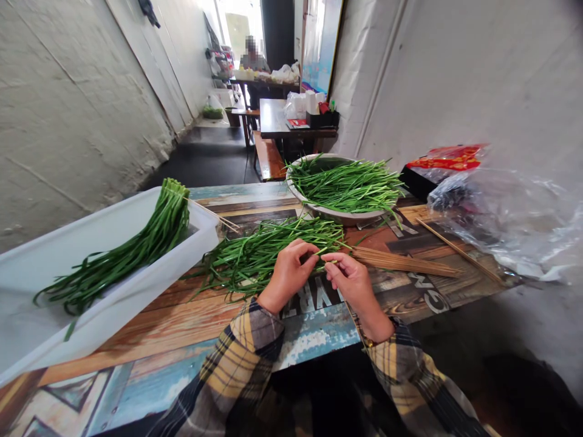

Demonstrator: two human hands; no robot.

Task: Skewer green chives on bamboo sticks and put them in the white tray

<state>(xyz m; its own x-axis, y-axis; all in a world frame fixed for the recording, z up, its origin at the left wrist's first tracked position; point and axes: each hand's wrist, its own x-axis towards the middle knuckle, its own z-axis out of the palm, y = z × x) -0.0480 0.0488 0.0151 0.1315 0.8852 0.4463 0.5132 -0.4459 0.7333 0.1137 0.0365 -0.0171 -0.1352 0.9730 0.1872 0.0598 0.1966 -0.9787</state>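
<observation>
Pinched between the thumb and fingers of my left hand point(294, 267) is a garlic chive stalk whose pale end points toward my right hand point(353, 282). The right fingers are closed close beside it, at the stalk ends. A thin bamboo skewer point(351, 312) runs from under the right palm toward the wrist; its tip is hidden. Loose garlic chives point(259, 258) lie on the table just behind the left hand. Beyond the right hand lies a bundle of bamboo skewers point(405, 261). On the left, a skewered bunch of garlic chives point(155, 233) hangs over the tray's far edge.
A white plastic tray point(150, 309) stands at the left of the patterned table point(182, 337). A bowl point(350, 216) heaped with chives sits at the back. Clear plastic bags point(505, 212) and a loose stick point(460, 252) lie right. A person point(255, 60) sits far off.
</observation>
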